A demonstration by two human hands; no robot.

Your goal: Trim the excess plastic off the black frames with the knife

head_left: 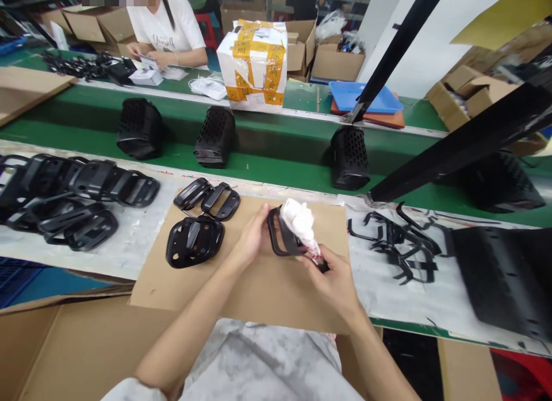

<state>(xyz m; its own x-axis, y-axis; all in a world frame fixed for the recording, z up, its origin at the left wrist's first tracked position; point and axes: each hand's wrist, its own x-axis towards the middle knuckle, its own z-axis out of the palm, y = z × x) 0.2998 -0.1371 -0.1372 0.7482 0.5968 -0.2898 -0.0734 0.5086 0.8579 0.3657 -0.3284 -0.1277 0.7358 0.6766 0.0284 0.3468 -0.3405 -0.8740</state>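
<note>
My left hand [253, 235] grips the left edge of a black plastic frame [278, 246], tilted up above a brown cardboard sheet [254, 292]. In my right hand [334, 277] is the dark handle of a tool with a white-wrapped head [297, 218]; the wrapping hides what kind of tool it is. Its head overlaps the frame's upper right part, and I cannot tell if they touch. Left of my hands, a black frame [195, 240] lies on the cardboard, with two smaller-looking ones [221, 202] behind it.
More black frames [90, 180] are piled at left. Thin black bent strips [401, 240] lie at right beside a large black panel [504, 274]. Black perforated housings [214, 135] stand on the green conveyor. A dark slanted post [452, 145] rises at right. A co-worker [172, 30] sits opposite.
</note>
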